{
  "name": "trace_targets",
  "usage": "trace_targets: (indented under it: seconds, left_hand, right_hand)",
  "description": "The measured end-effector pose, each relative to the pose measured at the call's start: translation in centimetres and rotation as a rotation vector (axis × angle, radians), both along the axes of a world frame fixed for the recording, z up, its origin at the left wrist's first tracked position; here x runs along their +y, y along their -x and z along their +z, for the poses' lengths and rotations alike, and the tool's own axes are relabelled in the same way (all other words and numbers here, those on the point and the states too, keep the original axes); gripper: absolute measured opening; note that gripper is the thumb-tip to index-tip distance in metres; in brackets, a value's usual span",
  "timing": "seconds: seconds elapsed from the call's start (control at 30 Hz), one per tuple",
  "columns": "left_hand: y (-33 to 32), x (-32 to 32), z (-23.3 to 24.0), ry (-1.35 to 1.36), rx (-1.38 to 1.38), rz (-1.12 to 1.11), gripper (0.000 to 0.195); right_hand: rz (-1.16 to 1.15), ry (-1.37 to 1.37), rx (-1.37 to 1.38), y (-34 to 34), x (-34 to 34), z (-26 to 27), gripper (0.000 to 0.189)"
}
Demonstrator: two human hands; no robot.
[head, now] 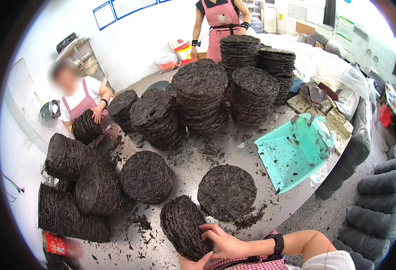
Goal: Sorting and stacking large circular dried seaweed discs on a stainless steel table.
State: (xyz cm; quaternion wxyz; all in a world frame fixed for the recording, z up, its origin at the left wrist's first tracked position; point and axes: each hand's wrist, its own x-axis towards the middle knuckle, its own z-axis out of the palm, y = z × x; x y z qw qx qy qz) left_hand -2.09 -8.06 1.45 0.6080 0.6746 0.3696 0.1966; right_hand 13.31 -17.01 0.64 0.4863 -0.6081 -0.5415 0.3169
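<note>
A short stack of round dried seaweed cakes (186,226) stands tilted on its edge in front of me at the table's near side. My right hand (226,241) has its fingertips on the stack's layered side, toward the right. Under its lower end, my left hand (193,263) supports the stack; most of that hand is cut off by the picture's bottom edge. A flat round seaweed cake (226,192) lies just beyond my right hand, with loose crumbs beside it. Farther left rests another round seaweed cake stack (146,177), its flat face turned up toward me.
Tall seaweed stacks (199,98) stand across the table (188,175). Tipped stacks (73,212) crowd the left, near a red can (54,243). A turquoise dustpan (286,158) holds scraps at right. Two people in checked aprons are opposite; one handles a stack (86,127). Bagged rolls (377,206) line the floor.
</note>
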Motion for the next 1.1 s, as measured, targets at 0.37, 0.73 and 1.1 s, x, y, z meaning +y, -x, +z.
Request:
trace_targets:
  seconds: [0.37,0.73,1.1]
  left_hand:
    - [2.4,0.9,-0.3,0.116,-0.173,0.048,0.056]
    - [3.0,2.9,0.6,0.153,-0.244,0.274,0.068]
    - [3.2,4.1,1.1,0.580,-0.631,0.322,0.067]
  right_hand:
    - [0.157,-0.047,0.162,-1.6,0.7,1.4,0.051]
    - [-0.975,0.045,0.548,-8.6,-3.5,-0.2,0.058]
    - [-0.388,0.202,-0.731,-7.2,-5.3,-1.4,0.041]
